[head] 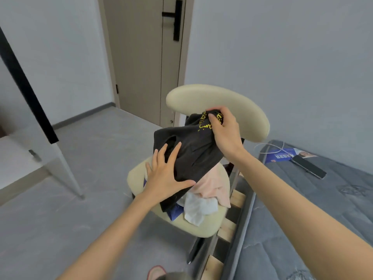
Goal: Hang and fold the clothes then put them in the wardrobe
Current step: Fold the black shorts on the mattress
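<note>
A black T-shirt (193,146) with yellow lettering lies on top of a pile of clothes on a cream chair (220,102). My right hand (224,130) grips its upper end by the lettering, lifted toward the chair back. My left hand (165,172) lies with fingers spread against the shirt's lower left side, thumb pressing the cloth. Under the black shirt are a pink garment (214,186), a white one (198,208) and a bit of blue cloth (174,213).
A grey mattress (323,209) on a slatted frame stands right of the chair, with a phone (308,166), a cable and a blue booklet (282,155) on it. A white table (26,162) stands at left. A closed door (145,57) is behind the chair.
</note>
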### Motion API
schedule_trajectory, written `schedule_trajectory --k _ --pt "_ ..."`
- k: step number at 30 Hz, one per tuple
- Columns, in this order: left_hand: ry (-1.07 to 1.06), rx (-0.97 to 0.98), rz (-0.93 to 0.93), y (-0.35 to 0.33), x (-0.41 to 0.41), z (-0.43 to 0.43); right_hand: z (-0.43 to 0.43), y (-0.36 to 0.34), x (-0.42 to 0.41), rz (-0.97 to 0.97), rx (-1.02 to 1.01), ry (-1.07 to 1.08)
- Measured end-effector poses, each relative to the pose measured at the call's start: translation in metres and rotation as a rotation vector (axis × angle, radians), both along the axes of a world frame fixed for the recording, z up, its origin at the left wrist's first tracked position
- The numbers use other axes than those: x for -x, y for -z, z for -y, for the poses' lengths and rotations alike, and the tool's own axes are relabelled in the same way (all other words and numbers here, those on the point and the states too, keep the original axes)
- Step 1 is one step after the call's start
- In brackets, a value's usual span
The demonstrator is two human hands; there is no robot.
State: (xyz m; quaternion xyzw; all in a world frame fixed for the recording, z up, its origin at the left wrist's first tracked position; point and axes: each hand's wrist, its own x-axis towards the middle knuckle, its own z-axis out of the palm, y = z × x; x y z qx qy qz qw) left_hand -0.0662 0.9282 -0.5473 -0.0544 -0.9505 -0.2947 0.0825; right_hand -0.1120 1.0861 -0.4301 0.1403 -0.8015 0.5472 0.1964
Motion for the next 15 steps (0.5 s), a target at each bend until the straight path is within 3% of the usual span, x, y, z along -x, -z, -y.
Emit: schedule_trajectory --k 9,13,15 --pt "0.079 -0.132 -0.242 -0.089 -0.058 -0.059 -0.064 -0.105 -0.079 -0.198 0.142 0.02" --pt "0.042 -0.32 -0.316 -0.114 -0.076 -0.085 -0.087 -0.129 -0.102 -0.172 0.148 -0.007" --pt "0.045 -0.526 -0.285 -0.132 -0.083 -0.094 -0.101 -0.131 -0.107 -0.11 0.158 0.004"
